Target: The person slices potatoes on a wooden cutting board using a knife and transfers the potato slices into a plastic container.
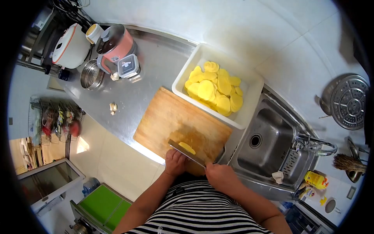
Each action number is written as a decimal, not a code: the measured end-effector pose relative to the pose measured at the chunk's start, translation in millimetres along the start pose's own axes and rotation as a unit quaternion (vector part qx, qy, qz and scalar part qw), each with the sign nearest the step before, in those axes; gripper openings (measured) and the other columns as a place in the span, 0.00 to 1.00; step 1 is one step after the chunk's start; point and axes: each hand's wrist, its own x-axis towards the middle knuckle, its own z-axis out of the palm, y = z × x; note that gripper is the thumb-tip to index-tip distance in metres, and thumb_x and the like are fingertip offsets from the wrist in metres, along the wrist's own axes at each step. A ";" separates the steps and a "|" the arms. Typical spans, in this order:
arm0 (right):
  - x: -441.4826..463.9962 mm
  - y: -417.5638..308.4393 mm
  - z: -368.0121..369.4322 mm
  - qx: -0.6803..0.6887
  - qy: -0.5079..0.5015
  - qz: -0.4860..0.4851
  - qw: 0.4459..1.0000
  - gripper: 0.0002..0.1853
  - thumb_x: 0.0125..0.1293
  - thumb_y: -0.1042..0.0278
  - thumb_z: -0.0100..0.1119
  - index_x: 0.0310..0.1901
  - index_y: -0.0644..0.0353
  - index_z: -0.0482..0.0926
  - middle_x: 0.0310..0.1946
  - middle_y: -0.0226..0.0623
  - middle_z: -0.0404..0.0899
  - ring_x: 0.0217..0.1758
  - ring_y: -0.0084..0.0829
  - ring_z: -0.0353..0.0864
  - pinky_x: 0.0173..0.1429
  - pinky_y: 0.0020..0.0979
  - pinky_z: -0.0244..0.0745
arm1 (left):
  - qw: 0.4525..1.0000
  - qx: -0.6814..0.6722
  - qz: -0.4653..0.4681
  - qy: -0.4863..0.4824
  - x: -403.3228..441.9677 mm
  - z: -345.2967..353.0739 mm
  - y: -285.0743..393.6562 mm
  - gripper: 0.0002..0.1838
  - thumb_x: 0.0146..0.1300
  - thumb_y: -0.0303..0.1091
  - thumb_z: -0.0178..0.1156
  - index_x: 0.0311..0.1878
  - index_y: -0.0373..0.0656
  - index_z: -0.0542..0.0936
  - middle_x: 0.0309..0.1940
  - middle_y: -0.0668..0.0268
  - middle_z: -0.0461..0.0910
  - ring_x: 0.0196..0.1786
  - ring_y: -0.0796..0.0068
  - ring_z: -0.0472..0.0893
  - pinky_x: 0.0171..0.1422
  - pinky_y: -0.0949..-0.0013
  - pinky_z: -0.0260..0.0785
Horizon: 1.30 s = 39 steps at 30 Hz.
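Observation:
My right hand [221, 176] is closed around the handle of a kitchen knife [187, 153], whose wide blade stands on edge over the wooden cutting board [165, 113]. On the blade's far side, touching or very near it, lies a yellow potato slice [187, 148]. My left hand [175, 161] is on the near side of the blade, fingers curled close against it; whatever they hold is hidden. Beyond the board, a white plastic tub [218, 117] holds a heap of potato slices [206, 90]. A wet patch darkens the board near the knife.
To the right is a steel sink [253, 160] with a faucet [317, 144] and a crumpled cloth [277, 177]. On the left counter are garlic cloves [113, 108], a steel bowl [92, 75], a lidded container [128, 66], a pink electric pot [120, 45] and a white rice cooker [72, 48].

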 end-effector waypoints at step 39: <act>31.0 8.5 19.4 0.019 -0.007 0.038 0.999 0.07 0.58 0.72 0.48 0.31 0.65 0.73 0.24 0.51 0.79 0.28 0.50 0.82 0.31 0.45 0.77 | 1.000 0.003 0.008 0.020 7.2 -2.0 1.8 0.14 0.43 0.28 0.63 0.36 0.49 0.77 0.40 0.66 0.73 0.46 0.61 0.72 0.50 0.57 0.65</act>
